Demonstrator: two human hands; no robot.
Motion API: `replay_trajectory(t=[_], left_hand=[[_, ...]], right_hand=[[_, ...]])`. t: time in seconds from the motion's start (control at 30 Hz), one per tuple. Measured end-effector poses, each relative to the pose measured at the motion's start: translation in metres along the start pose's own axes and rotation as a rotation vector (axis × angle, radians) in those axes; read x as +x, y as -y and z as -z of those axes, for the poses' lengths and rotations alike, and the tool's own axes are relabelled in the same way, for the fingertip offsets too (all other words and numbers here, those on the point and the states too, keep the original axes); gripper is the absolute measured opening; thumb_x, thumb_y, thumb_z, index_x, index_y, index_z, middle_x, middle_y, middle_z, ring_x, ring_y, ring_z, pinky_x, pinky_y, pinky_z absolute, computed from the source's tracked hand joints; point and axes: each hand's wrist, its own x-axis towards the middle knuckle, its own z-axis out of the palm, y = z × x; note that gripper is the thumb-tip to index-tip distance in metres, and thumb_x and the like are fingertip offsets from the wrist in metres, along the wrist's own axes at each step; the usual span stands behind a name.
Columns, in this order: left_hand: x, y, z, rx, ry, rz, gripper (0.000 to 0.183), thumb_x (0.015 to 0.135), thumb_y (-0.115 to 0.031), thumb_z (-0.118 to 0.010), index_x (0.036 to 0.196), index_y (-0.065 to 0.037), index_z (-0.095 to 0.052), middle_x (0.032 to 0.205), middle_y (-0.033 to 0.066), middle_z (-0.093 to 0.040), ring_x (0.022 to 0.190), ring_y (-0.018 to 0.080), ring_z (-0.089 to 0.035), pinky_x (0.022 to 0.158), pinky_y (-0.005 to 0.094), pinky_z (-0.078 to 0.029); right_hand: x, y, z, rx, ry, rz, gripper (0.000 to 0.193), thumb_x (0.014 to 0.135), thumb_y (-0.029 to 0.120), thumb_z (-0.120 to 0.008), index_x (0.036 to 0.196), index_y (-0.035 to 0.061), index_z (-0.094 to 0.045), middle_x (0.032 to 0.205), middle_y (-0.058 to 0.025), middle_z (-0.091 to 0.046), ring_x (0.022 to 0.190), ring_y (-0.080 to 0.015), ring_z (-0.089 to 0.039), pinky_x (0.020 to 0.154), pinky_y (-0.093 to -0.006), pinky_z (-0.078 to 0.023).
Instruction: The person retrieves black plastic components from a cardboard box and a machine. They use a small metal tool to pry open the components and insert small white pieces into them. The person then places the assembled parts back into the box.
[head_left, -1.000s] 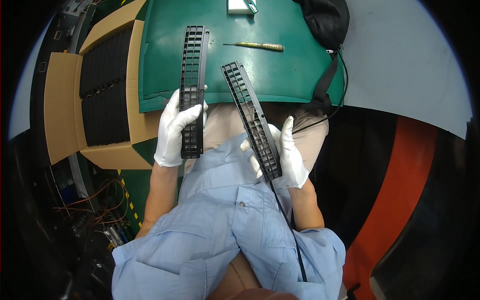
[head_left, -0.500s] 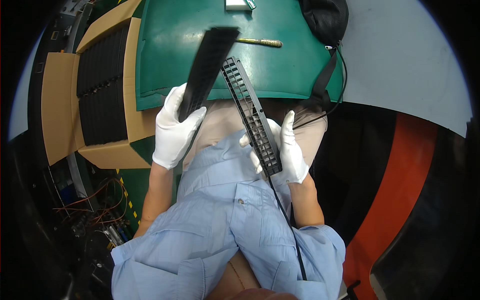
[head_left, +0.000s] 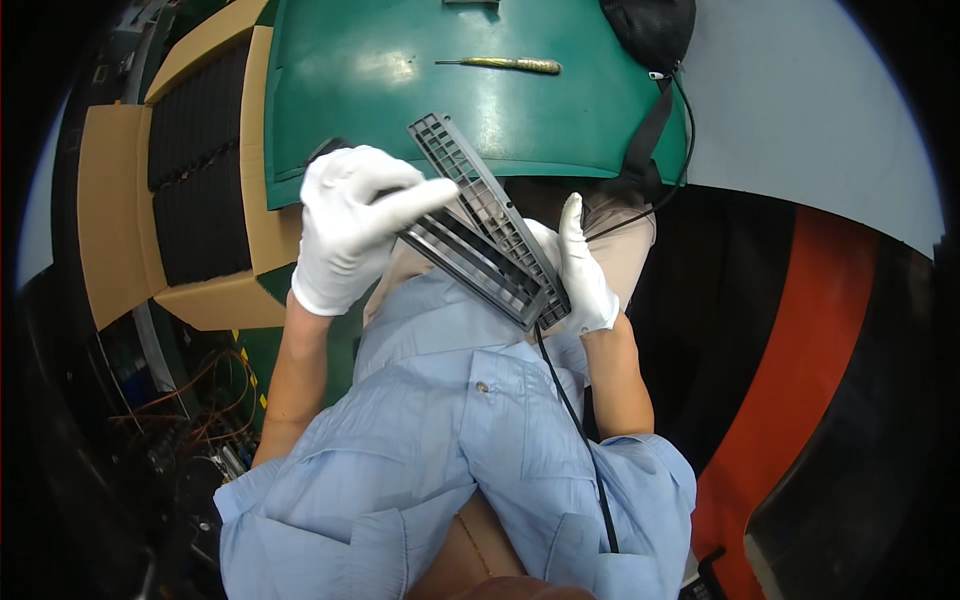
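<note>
Slotted black plastic strips meet above the lap: left hand (head_left: 350,235) grips one strip (head_left: 465,262), laying it against the second strip (head_left: 480,205), which the right hand (head_left: 580,275) clasps. Joining seems underway; alignment comes next.

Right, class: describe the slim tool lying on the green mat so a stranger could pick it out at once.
Start at the green mat covering the bench ahead of the person. Near its far edge, beyond the gloved hands and their black slotted strips, lies a slim tool on its side. It alone is yellowish, with a thin metal tip pointing left.
</note>
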Motion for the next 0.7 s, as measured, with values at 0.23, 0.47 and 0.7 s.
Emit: replay_trajectory(t=[0.23, 0.47, 0.7], left_hand=[[0.009, -0.009, -0.014, 0.080, 0.091, -0.107, 0.051, 0.065, -0.010, -0.072, 0.115, -0.018, -0.074, 0.092, 0.0019, -0.062, 0.080, 0.0227, -0.061, 0.073, 0.0376, -0.050], [0.003, -0.009, -0.025, 0.051, 0.205, -0.013, 0.051, 0.070, -0.007, -0.068, 0.120, -0.013, -0.071, 0.104, 0.0060, -0.064, 0.087, 0.0273, -0.062, 0.082, 0.0411, -0.050], [-0.020, 0.001, -0.024, 0.090, -0.152, 0.576, 0.090, 0.081, -0.010, -0.072, 0.157, 0.001, -0.024, 0.152, 0.0258, -0.039, 0.140, 0.0389, -0.041, 0.118, 0.0457, -0.033]], right_hand=[[-0.004, -0.001, 0.007, -0.129, 0.321, 0.069, 0.083, 0.095, 0.072, -0.047, 0.138, 0.0008, -0.049, 0.104, -0.0148, -0.070, 0.064, -0.0129, -0.066, 0.051, -0.0239, -0.054], [-0.006, 0.008, -0.005, -0.222, 0.169, -0.089, 0.055, 0.082, 0.022, -0.084, 0.127, 0.0012, -0.059, 0.099, -0.0049, -0.068, 0.072, -0.0089, -0.061, 0.064, -0.0257, -0.051], [-0.003, -0.003, 0.003, 0.017, 0.247, -0.041, 0.054, 0.089, 0.020, -0.076, 0.130, -0.0012, -0.050, 0.102, -0.0138, -0.068, 0.059, -0.0171, -0.065, 0.048, -0.0280, -0.054]])
